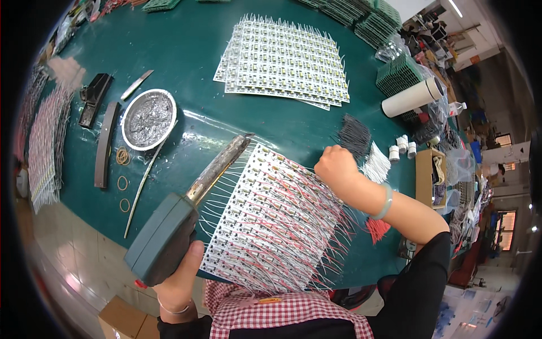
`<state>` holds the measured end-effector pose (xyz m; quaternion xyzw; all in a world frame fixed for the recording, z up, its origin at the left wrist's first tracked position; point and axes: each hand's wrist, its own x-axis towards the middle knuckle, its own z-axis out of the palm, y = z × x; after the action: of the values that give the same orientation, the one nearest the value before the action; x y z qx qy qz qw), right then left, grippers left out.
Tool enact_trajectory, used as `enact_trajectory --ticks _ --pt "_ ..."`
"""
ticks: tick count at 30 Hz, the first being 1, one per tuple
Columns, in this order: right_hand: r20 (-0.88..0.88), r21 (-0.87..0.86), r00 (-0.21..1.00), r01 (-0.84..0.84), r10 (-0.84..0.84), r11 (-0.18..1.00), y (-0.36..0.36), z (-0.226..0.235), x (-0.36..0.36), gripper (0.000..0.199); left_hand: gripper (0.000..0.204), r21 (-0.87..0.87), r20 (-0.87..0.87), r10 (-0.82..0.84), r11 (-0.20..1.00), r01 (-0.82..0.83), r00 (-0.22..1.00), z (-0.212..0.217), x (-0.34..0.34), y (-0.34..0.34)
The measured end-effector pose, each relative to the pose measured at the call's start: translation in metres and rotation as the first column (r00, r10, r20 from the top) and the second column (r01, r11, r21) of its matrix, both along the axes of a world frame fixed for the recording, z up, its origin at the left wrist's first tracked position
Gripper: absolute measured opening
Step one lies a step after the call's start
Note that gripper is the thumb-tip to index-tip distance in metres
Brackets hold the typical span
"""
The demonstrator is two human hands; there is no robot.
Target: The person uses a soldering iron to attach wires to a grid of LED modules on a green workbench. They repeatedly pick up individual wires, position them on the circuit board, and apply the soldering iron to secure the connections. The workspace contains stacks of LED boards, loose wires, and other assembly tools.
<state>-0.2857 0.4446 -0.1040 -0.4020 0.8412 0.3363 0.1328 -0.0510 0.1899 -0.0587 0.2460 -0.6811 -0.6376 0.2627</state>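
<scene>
Grey-green soldering iron [165, 236], lower left, in closed left hand [179, 279]; curled right hand [337, 166], centre right, pinch indiscernible; white wired boards [270, 217], lower centre.

Head-worn fisheye, downward over green table [195, 62]

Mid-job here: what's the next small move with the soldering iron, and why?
Probably ease the soldering iron rightward, toward the right hand: that hand sits by the far-right corner of the wired board, while the left hand holds the iron with its tip by the far-left corner.
</scene>
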Motion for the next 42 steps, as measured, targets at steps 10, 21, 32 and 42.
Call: enact_trajectory --ticks 10,21,32,42 --pt "0.004 -0.903 0.997 -0.03 0.08 0.429 -0.043 0.016 0.015 0.026 0.029 0.129 0.198 -0.137 0.985 0.112 0.971 0.007 -0.027 0.004" --pt "0.003 -0.971 0.998 -0.011 0.057 0.24 -0.05 -0.031 0.034 0.038 0.018 0.006 0.144 -0.221 0.975 0.222 0.965 -0.011 -0.049 0.02" --pt "0.017 -0.975 1.0 0.011 0.024 0.222 -0.052 -0.031 0.036 0.042 0.011 -0.067 0.215 -0.251 0.96 0.271 0.944 -0.024 -0.058 0.025" --pt "0.001 -0.961 0.998 -0.016 0.06 0.275 -0.05 -0.029 0.035 0.038 0.01 -0.099 0.229 -0.243 0.957 0.271 0.943 -0.026 -0.061 0.029"
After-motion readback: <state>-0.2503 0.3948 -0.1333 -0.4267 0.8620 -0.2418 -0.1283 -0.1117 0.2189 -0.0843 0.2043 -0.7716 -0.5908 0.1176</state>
